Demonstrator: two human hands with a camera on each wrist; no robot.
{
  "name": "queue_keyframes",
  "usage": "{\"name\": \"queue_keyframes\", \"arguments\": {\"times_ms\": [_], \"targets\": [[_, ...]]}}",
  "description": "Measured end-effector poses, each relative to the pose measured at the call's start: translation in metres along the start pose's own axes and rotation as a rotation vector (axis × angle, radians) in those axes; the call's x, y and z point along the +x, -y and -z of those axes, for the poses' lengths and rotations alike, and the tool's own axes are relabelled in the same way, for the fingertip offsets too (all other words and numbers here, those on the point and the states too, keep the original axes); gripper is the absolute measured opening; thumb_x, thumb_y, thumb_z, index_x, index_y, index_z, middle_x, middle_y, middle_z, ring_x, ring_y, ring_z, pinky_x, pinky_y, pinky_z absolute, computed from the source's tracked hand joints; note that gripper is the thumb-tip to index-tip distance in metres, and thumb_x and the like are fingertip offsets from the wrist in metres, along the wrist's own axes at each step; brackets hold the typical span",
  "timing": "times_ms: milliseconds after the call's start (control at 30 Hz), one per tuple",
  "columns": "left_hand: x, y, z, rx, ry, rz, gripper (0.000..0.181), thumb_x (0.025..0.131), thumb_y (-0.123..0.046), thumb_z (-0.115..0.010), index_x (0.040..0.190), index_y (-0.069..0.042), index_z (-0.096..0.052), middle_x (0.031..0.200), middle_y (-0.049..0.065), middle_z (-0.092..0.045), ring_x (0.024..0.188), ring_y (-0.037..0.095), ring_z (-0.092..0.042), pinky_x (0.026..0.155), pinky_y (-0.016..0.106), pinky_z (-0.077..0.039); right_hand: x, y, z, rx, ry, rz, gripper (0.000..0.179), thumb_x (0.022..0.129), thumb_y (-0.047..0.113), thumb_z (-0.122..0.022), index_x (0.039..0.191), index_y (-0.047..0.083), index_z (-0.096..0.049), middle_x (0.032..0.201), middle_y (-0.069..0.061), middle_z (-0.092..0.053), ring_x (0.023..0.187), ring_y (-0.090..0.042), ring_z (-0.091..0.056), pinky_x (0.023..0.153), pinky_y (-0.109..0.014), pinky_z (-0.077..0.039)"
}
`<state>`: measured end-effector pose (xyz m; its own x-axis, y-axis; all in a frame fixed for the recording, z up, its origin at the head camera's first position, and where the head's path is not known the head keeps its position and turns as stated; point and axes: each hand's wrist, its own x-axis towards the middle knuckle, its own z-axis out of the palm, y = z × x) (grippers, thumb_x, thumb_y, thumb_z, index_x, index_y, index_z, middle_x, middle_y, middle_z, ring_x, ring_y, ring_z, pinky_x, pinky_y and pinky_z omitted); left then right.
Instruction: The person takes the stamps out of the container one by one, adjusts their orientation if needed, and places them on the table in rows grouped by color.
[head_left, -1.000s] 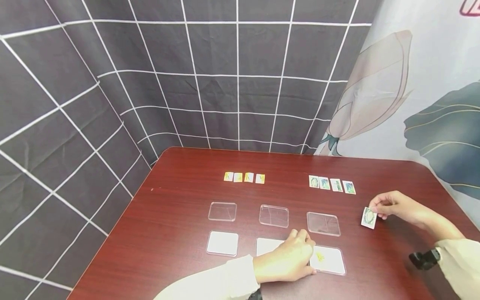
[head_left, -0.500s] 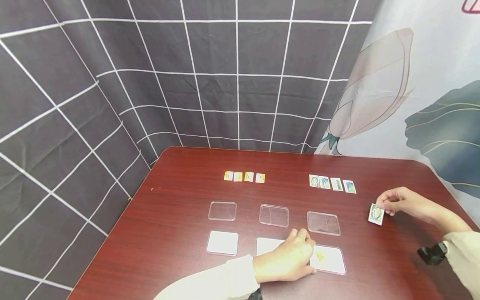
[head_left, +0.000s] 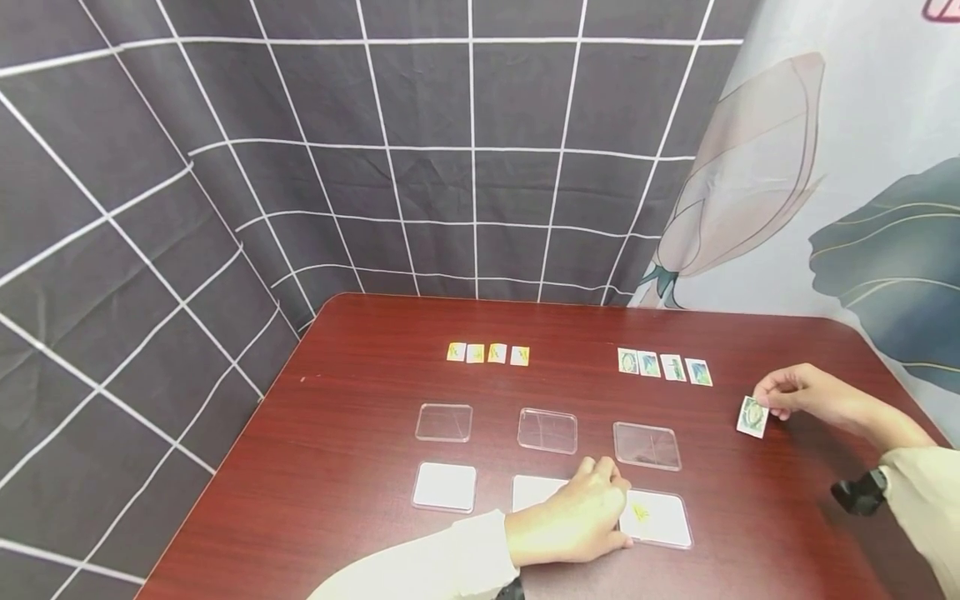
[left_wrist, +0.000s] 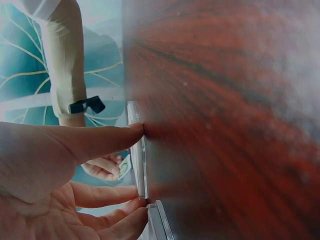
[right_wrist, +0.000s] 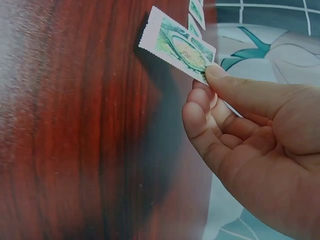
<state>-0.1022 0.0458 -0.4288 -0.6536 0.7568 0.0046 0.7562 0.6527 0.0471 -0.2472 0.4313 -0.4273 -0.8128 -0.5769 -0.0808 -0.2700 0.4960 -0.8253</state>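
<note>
My right hand pinches a green-and-white postage stamp between thumb and fingers, held above the table's right side. In the right wrist view the stamp shows perforated edges and an oval green picture. My left hand holds the left end of a shallow clear plastic case, thumb at its near corner and fingers toward its far corner. The case has a white insert and a small yellow stamp near its left end. A second white-filled case lies partly hidden behind the left hand.
Three clear lids lie in a row beyond the cases. Another white-filled case is at left. Several yellow stamps and several green-blue stamps lie in rows toward the table's back.
The right hand, with the stamp in its fingers, has moved slightly right and farther back. The left hand has stayed at the case.
</note>
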Motion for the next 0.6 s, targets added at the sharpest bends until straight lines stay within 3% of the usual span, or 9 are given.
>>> {"name": "queue_keyframes", "arguments": {"times_ms": [267, 600], "targets": [[0.0004, 0.0005, 0.0003, -0.027, 0.023, -0.004, 0.031, 0.084, -0.049, -0.076, 0.087, -0.021, -0.062, 0.107, -0.006, -0.056, 0.102, 0.006, -0.043, 0.085, 0.020, -0.032, 0.0042, -0.0024, 0.0074, -0.058, -0.017, -0.077, 0.007, 0.092, -0.012, -0.056, 0.090, -0.018, -0.059, 0.072, 0.002, -0.059, 0.064, -0.012, -0.053, 0.059, -0.026, -0.048], [0.0009, 0.0005, -0.0014, -0.022, 0.009, 0.002, 0.034, 0.083, -0.050, -0.076, 0.092, -0.020, -0.064, 0.108, -0.005, -0.056, 0.100, 0.006, -0.043, 0.084, 0.020, -0.032, 0.0103, 0.0014, 0.0099, -0.138, -0.066, -0.093, 0.006, 0.091, -0.011, -0.059, 0.089, -0.015, -0.062, 0.072, 0.003, -0.060, 0.064, -0.011, -0.053, 0.058, -0.025, -0.046]]}}
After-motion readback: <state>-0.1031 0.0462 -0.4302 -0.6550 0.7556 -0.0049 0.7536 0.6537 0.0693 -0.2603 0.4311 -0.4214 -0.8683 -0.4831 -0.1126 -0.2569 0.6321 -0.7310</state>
